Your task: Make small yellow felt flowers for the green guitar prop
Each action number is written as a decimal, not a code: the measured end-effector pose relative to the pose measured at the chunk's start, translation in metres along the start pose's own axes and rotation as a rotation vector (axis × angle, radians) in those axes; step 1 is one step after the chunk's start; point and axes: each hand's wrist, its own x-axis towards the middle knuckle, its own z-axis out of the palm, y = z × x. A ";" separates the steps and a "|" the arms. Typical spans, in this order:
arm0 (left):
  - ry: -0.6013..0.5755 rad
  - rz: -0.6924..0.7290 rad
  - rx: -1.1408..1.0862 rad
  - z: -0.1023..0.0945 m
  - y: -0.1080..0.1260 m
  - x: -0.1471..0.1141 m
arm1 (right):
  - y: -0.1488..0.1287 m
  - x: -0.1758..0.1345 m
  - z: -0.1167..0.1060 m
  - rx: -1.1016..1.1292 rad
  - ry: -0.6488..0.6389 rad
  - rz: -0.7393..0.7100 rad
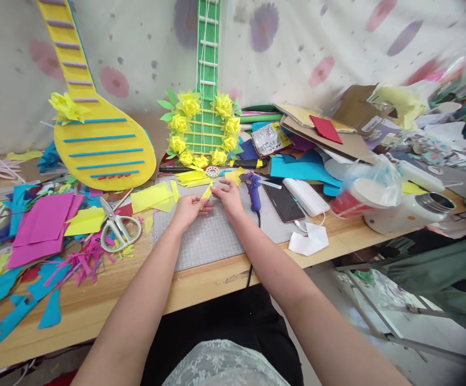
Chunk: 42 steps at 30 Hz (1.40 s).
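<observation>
Over the grey cutting mat (200, 249), my left hand (191, 212) pinches a small strip of yellow paper (207, 191) between thumb and fingers. My right hand (229, 198) is close beside it, thumb and fingertip closed at the strip's upper end, other fingers bent. Just behind the hands lies a bunch of yellow paper strips (192, 178), with a small round white disc (213, 171) at its right. A purple glue gun (252, 192) stands right of my right hand. Flat yellow paper sheets (152, 197) lie left of my left hand.
Scissors (118, 228) rest among paper scraps (83, 260) at left. A yellow paper instrument (104, 139) and a green one with yellow flowers (204, 128) lean at the back. A phone (283, 202), power bank (305, 196), bagged cup (361, 198) and metal-mouthed bottle (409, 212) are at right.
</observation>
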 end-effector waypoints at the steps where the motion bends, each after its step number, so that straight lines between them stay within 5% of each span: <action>1: -0.002 0.001 -0.002 -0.001 0.000 0.000 | -0.001 0.002 -0.002 0.030 0.017 -0.002; 9: 0.008 0.026 -0.029 -0.002 -0.001 -0.003 | 0.001 -0.003 0.005 0.000 -0.200 0.071; 29: -0.032 -0.051 0.046 0.003 0.002 -0.003 | -0.003 0.018 -0.008 0.088 0.078 -0.043; 31: -0.017 -0.038 0.029 0.003 0.002 -0.004 | -0.007 0.015 -0.009 0.109 0.063 -0.044; 36: -0.005 -0.003 -0.009 0.001 0.000 -0.002 | -0.008 -0.004 -0.005 -0.064 -0.214 0.030; 42: -0.041 0.013 -0.009 0.000 0.000 -0.003 | -0.003 -0.003 -0.003 -0.125 -0.130 -0.041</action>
